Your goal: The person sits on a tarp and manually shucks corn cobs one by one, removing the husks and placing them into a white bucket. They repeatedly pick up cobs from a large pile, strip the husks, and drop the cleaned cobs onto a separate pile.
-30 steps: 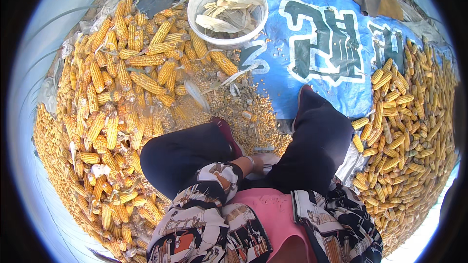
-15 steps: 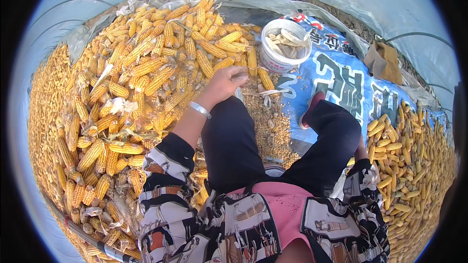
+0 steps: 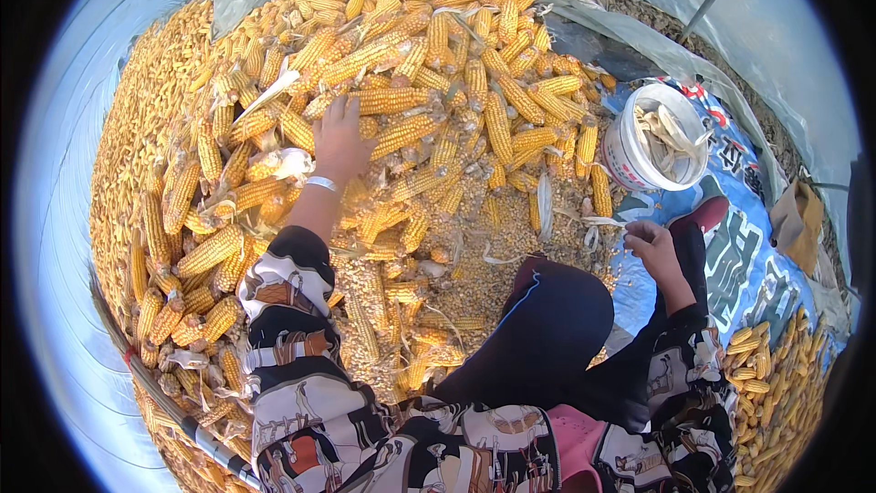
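My left hand (image 3: 341, 139) lies over the heap of yellow corn cobs, back upward, its fingers stretched out and touching the cobs. Just beyond its fingertips lies a corn cob (image 3: 394, 100); nothing shows in the palm. My right hand (image 3: 659, 260) hovers above my raised leg with its fingers curled in. Its fingertips meet the end of a pale strip of husk (image 3: 593, 230) by a corn cob (image 3: 599, 192); whether they grip anything is hidden.
A white bucket (image 3: 630, 151) with dry husks stands at the right on a blue printed sheet (image 3: 730, 237). Loose kernels (image 3: 484, 265) cover the ground before my knee. Another cob heap (image 3: 785, 402) lies lower right, and a brown sack-like thing (image 3: 796, 219) beside the sheet.
My left hand has gone from near the bucket out leftward onto the cob heap. My right hand, hidden behind my leg before, has come into view. The view has swung to the left.
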Motion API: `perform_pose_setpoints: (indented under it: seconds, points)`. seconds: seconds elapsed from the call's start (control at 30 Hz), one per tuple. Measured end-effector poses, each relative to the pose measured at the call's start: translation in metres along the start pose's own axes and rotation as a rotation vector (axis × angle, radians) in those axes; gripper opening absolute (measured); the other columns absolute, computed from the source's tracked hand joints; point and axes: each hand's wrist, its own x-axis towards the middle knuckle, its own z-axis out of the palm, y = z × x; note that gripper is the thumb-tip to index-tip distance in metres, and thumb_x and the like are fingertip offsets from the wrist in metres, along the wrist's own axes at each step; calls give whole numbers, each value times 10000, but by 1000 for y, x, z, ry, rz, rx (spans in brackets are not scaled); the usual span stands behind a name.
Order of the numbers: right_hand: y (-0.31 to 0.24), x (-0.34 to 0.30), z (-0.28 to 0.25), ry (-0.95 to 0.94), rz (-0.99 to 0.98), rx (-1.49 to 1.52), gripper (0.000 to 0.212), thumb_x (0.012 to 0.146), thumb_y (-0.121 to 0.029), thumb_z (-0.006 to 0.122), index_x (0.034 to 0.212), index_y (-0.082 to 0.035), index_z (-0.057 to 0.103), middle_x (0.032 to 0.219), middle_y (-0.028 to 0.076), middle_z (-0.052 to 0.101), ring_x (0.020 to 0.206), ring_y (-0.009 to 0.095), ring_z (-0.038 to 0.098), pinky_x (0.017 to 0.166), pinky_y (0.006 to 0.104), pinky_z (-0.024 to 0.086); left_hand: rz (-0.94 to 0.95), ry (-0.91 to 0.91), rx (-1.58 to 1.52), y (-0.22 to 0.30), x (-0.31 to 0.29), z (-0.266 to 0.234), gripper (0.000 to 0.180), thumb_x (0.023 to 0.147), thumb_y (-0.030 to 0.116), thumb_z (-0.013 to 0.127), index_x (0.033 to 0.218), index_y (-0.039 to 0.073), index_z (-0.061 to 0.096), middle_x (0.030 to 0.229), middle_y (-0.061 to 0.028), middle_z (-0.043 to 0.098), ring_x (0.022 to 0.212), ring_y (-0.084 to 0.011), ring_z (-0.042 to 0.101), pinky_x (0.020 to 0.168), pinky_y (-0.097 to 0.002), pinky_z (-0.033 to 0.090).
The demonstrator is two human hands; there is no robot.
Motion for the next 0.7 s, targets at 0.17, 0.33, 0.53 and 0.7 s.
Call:
perform_pose_setpoints:
  seconds: [0.17,0.33,0.53,0.7]
  points:
    - [-58,98,124,-622,150,320,425,890,-170,665,1258,9,552,1110,98,658,976,188,660,829,316,535,-2,-322,129,-19,37,-4,1102,636,314,849,1520,119,219,1546,-224,214,1382,-413,315,1091,-519,344]
    - [-127,153,242,-971,257,423,617,916,-240,662,1414,-13,378,1310,154,552,1159,260,590,949,378,497,70,-402,115,-1,57,10,994,635,123,777,1491,117,272,1518,-227,255,1338,-441,357,957,-469,490]
    - [-153,189,319,-725,443,819,663,890,-302,696,1394,-39,355,1281,141,514,1199,287,539,1000,470,450,-51,-243,-100,17,36,20,937,601,52,729,1451,112,338,1341,-135,458,1192,-403,450,937,-449,481]
    - [-140,187,321,-692,532,953,539,881,-326,715,1276,-115,416,1308,142,464,1276,305,466,1033,559,410,-108,-229,-182,10,27,32,907,591,66,749,1418,91,376,1322,-160,465,1173,-382,479,930,-432,483]
